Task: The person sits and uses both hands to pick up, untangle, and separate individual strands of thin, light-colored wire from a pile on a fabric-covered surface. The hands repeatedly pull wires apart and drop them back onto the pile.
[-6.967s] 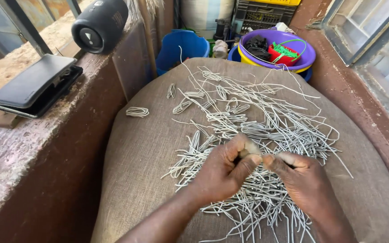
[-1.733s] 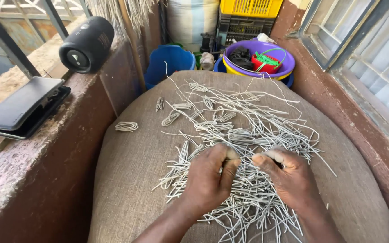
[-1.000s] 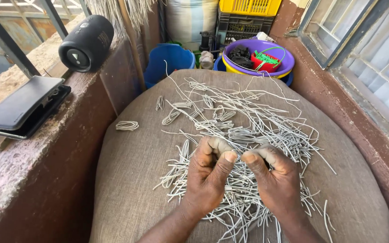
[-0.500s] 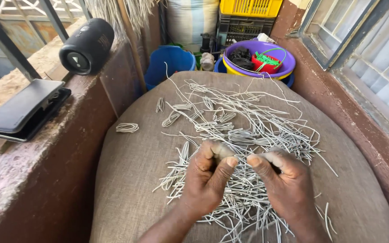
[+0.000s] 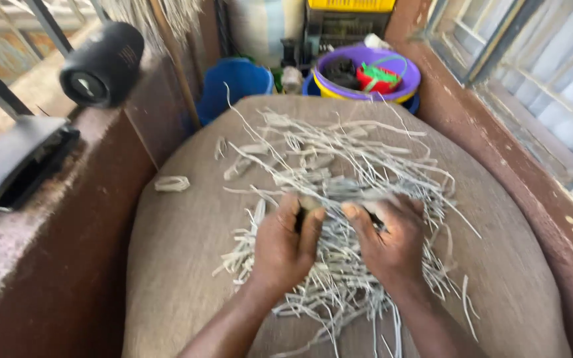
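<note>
Brown sacking stretches over a big rounded bundle that serves as the worktop, wedged between a reddish ledge on the left and a barred window on the right. Spread across the sacking lies a loose heap of pale strips, fanning out from the middle toward the far edge. Both hands are down at the near edge of that heap, right in among the strands. Left hand is curled, fingers bent in toward the thumb, pinching at something small and dark along with strips; what exactly it grips is blurred. Right hand sits just beside it, fingers folded and closed over a clump of strips, a dark sliver showing by its thumb. The two hands almost touch, strands running under and between them. More strips trail past the wrists and are cut off at the bottom edge. One small coil of strip lies apart to the left. On the ledge sit a black cylindrical speaker and a flat dark case. Beyond the bundle stand a blue bucket and a purple basin.
</note>
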